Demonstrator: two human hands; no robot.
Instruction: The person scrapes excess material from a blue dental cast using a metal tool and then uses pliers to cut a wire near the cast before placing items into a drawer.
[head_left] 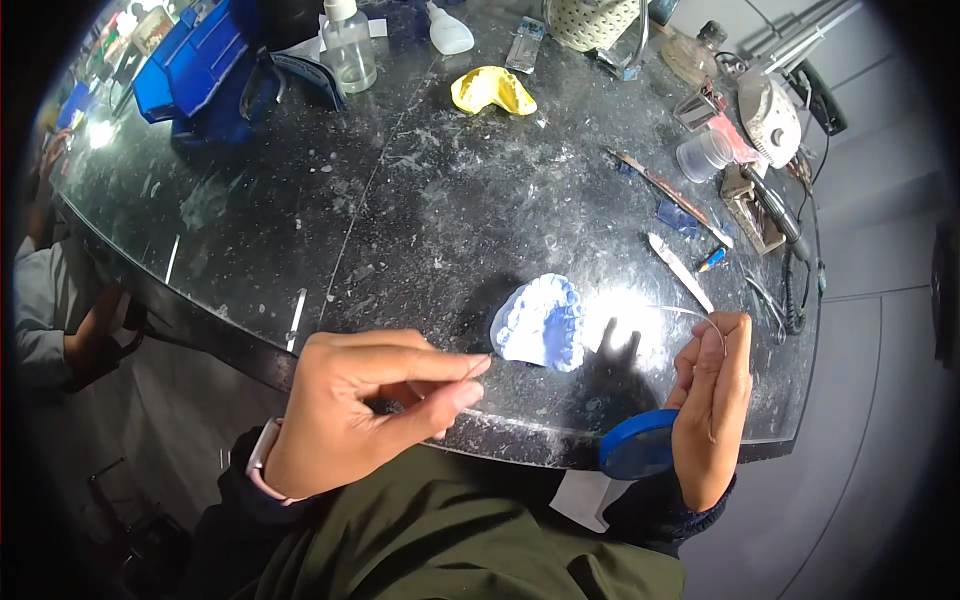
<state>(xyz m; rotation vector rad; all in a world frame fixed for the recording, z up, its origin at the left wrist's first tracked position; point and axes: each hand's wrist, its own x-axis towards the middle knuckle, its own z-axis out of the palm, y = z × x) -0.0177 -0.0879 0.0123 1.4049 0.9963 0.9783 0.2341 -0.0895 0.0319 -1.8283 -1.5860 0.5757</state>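
A pale blue-white dental cast (541, 322) of an arch of teeth lies on the dark bench in front of me. Just left of it is my left hand (372, 400), thumb and index finger pinched together; whatever they hold is too small to make out. My right hand (712, 400) is closed on a thin curved wire (683, 311), whose free end arcs leftward over the bright spot on the bench. A round blue-rimmed disc (640, 446), perhaps a wire spool, sits against that hand's palm side at the bench edge. How it is held there is hidden.
Beyond the cast lies a yellow arch-shaped piece (493, 91). Bottles (349, 50) and a blue bin (192, 62) stand at the far left. To the right are a white-handled tool (680, 272), a brush (670, 192), a plastic cup (705, 155) and a handpiece (780, 212). Another person's sleeve (45, 320) shows at left.
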